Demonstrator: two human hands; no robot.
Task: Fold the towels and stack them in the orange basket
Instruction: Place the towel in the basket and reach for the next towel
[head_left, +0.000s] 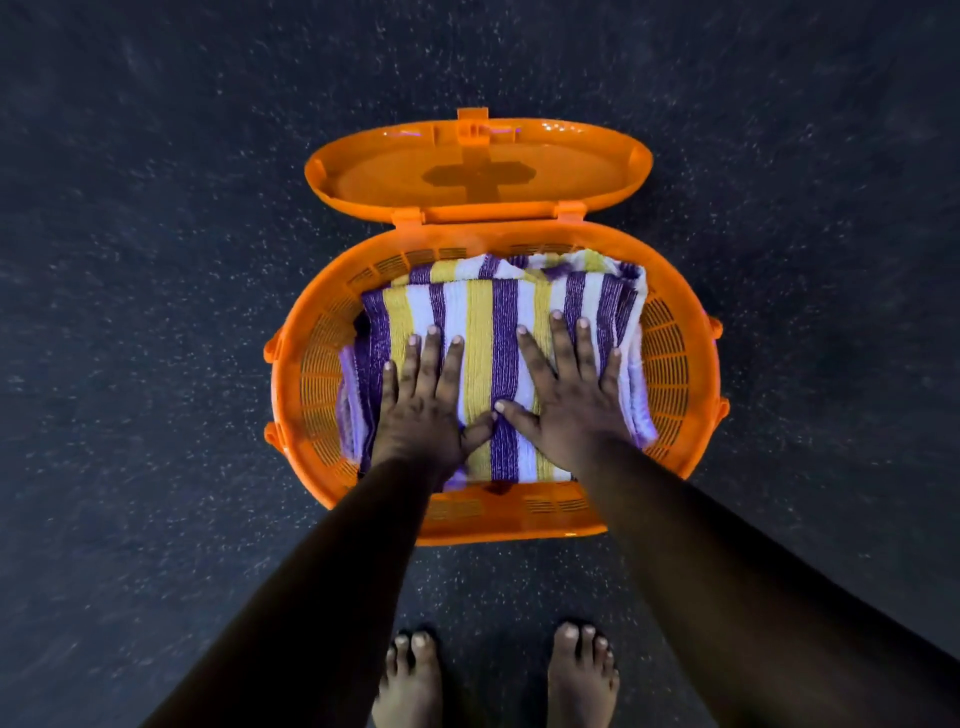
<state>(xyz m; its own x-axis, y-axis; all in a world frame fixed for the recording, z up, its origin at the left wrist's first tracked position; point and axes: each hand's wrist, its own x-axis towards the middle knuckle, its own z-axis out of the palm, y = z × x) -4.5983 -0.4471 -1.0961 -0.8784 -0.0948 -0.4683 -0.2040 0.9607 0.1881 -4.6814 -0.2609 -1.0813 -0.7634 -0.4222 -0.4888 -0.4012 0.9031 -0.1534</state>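
Towels are lying folded in the orange basket (670, 364), which is sitting on the dark speckled floor (156, 312) just ahead of the person's bare feet (498, 675), its lid (478, 171) hinged back and lying open at twelve o'clock. The top towel (483, 322), striped purple, yellow and white, is filling most of the basket's middle, with more folded layers showing beneath it at three and nine o'clock.

This is looking like the stacking step, near its end: both palms are pressing the pile flat. No unfolded towel is showing on the floor, so the next move is probably lifting the hands straight up without dragging the top fold, then checking whether any towels remain out of sight.

The left hand (426, 405) is lying flat on the towel, fingers straight and close together, gripping nothing. The right hand (566, 400) is also lying flat, fingers spread wider, thumb pointing to nine o'clock and nearly meeting the left thumb.
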